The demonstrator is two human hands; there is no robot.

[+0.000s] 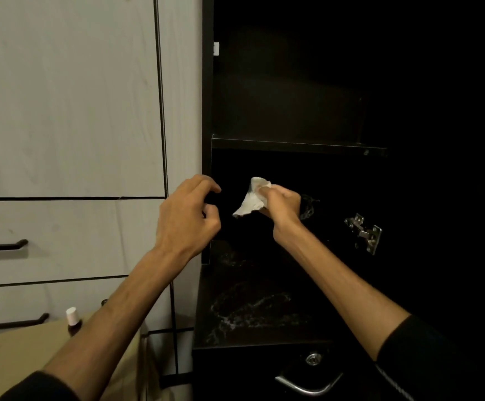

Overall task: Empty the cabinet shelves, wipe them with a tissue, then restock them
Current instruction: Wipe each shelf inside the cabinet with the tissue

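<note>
Head view: our right hand [283, 208] pinches a crumpled white tissue [251, 199] at frame centre, in front of the dark cabinet's lower shelf opening, likely ready for wiping. Our left hand [187, 218] hovers beside it, fingers curled, holding nothing. Upper shelf [299, 146] looks bare. Small bottle [72, 321] stands lower left.
</note>
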